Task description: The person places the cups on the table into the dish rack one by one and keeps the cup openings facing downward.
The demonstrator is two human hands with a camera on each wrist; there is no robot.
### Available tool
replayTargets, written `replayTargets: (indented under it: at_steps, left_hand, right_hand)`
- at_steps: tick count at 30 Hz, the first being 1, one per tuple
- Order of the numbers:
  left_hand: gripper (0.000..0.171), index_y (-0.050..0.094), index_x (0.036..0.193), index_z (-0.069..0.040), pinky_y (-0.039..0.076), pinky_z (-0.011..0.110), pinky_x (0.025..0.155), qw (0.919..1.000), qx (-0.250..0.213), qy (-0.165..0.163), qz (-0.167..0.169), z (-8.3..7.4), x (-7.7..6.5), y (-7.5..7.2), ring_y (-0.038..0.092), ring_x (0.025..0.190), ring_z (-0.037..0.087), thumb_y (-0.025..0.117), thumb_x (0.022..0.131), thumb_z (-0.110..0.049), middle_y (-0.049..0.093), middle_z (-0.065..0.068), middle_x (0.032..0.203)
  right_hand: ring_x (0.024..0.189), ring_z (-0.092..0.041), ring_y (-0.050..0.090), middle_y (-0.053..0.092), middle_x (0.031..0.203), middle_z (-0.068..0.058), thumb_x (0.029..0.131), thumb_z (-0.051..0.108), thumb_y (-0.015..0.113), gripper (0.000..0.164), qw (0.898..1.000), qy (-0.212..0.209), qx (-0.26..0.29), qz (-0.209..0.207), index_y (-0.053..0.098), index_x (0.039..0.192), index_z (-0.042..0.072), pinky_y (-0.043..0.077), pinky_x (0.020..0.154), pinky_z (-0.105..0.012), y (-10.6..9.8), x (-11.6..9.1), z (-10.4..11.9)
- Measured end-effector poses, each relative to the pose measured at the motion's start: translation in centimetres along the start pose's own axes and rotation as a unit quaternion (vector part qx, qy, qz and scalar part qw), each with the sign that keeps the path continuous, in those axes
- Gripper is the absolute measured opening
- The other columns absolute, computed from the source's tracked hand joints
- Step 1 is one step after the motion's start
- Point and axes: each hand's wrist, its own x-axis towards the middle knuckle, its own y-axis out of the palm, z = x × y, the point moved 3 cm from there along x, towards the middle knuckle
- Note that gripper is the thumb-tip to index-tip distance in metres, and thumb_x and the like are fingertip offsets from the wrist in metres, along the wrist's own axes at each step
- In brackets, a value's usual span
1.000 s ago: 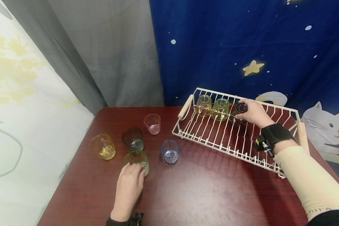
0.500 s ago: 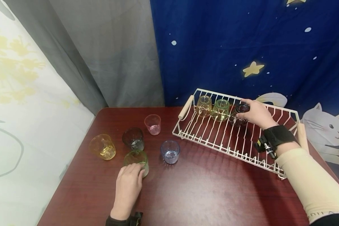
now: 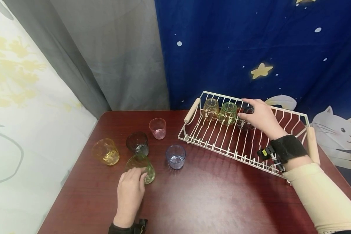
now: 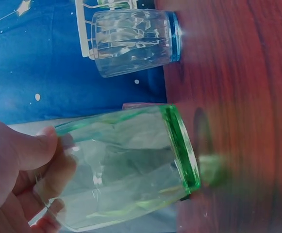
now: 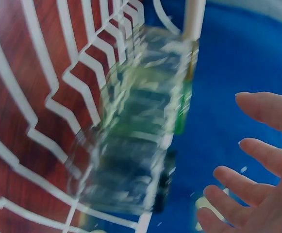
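My left hand (image 3: 131, 191) pinches the rim of a clear green drinking glass (image 4: 124, 167) between thumb and fingers. The glass leans, its thick green base close over the tabletop, where a green reflection shows in the left wrist view. At the rack, my right hand (image 5: 259, 170) has its fingers spread, apart from a dark grey glass (image 5: 119, 172) turned upside down. Beside that one, a green glass (image 3: 227, 114) and an amber glass (image 3: 210, 110) also stand upside down in a row along the rack's back side.
The white wire rack has wooden handles (image 3: 313, 146) at both ends. Left of it, a blue glass (image 3: 176, 159), a pink glass (image 3: 158, 129), a dark glass (image 3: 138, 143) and a yellow glass (image 3: 106, 152) stand upright on the table (image 3: 199, 201). Curtains (image 3: 128, 58) hang behind.
My right hand has let go of the dark glass in the rack and drawn off it. The green glass in my left hand has tipped, its base swinging to the right.
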Motion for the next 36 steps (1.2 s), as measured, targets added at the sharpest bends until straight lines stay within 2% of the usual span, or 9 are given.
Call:
replayTargets:
  at_steps: [5,11,17,20,25,27,30,33,36]
  left_hand:
    - [0.016,0.070,0.091,-0.005,0.051,0.036,0.070,0.9991,-0.019,-0.010,-0.037,-0.2,0.4,-0.6,0.066,0.073,0.024,0.077,0.076,-0.007,0.069,0.005,0.078]
    - [0.018,0.070,0.092,-0.004,0.048,0.038,0.065,0.9944,-0.051,-0.037,-0.084,-0.3,0.9,-1.4,0.064,0.070,0.026,0.077,0.075,-0.002,0.069,0.007,0.078]
    - [0.018,0.068,0.092,-0.001,0.044,0.028,0.055,0.9899,-0.076,-0.063,-0.102,-0.6,1.4,-1.7,0.059,0.062,0.020,0.076,0.077,0.000,0.068,0.009,0.078]
    - [0.018,0.068,0.092,0.000,0.040,0.024,0.050,0.9885,-0.087,-0.066,-0.104,-1.0,1.7,-1.6,0.053,0.057,0.015,0.077,0.076,0.001,0.067,0.009,0.077]
    - [0.018,0.068,0.093,-0.001,0.047,0.032,0.058,0.9854,-0.105,-0.072,-0.113,-1.8,2.0,-1.4,0.062,0.067,0.021,0.076,0.077,0.001,0.067,0.009,0.079]
    - [0.018,0.068,0.092,-0.001,0.050,0.036,0.062,0.9823,-0.117,-0.073,-0.127,-2.1,2.0,-1.3,0.065,0.072,0.024,0.076,0.077,0.001,0.068,0.009,0.080]
    - [0.017,0.068,0.091,-0.001,0.050,0.035,0.065,0.9768,-0.135,-0.073,-0.150,-2.7,2.1,-1.3,0.066,0.074,0.022,0.076,0.077,0.001,0.068,0.009,0.079]
    - [0.017,0.068,0.090,-0.001,0.049,0.032,0.063,0.9716,-0.152,-0.064,-0.169,-3.4,2.3,-1.3,0.066,0.073,0.020,0.077,0.076,0.003,0.068,0.008,0.078]
    - [0.018,0.068,0.090,-0.001,0.049,0.030,0.062,0.9682,-0.169,-0.061,-0.174,-3.8,2.4,-1.2,0.066,0.072,0.019,0.077,0.075,0.004,0.067,0.008,0.077]
  right_hand:
    - [0.135,-0.048,0.037,0.041,0.145,-0.029,0.090,0.034,0.066,0.063,0.999,-0.025,0.025,-0.025,0.045,0.145,0.011,0.032,0.107,-0.064,0.0,-1.3,2.5]
    - [0.114,-0.037,0.058,0.060,0.128,-0.020,0.090,0.027,0.067,0.048,0.993,-0.064,0.077,-0.062,0.057,0.133,0.010,0.045,0.093,-0.055,0.9,-3.2,5.4]
    - [0.108,-0.032,0.066,0.066,0.122,-0.015,0.091,0.028,0.066,0.042,0.986,-0.073,0.143,-0.046,0.059,0.130,0.012,0.054,0.088,-0.048,2.7,-4.9,7.7]
    - [0.103,-0.026,0.069,0.067,0.120,-0.011,0.091,0.026,0.066,0.039,0.983,-0.084,0.160,-0.040,0.060,0.128,0.014,0.057,0.084,-0.040,3.7,-5.8,8.6]
    - [0.094,-0.014,0.068,0.070,0.116,-0.005,0.091,0.026,0.067,0.035,0.975,-0.096,0.198,-0.021,0.062,0.125,0.018,0.054,0.074,-0.022,5.9,-7.3,9.2]
    - [0.093,-0.008,0.067,0.070,0.116,-0.006,0.091,0.026,0.067,0.036,0.970,-0.096,0.223,-0.007,0.061,0.126,0.018,0.054,0.076,-0.018,6.9,-7.9,9.2]
    - [0.096,-0.002,0.065,0.069,0.119,-0.010,0.092,0.025,0.066,0.037,0.960,-0.093,0.265,0.010,0.059,0.128,0.017,0.054,0.081,-0.017,8.2,-8.8,9.1]
    - [0.099,-0.002,0.065,0.067,0.121,-0.014,0.093,0.021,0.065,0.039,0.943,-0.090,0.320,0.024,0.057,0.130,0.013,0.054,0.084,-0.018,9.3,-9.5,9.1]
    - [0.101,-0.002,0.065,0.065,0.121,-0.019,0.094,0.018,0.063,0.040,0.924,-0.092,0.369,0.037,0.055,0.132,0.008,0.055,0.085,-0.019,10.2,-10.0,9.4]
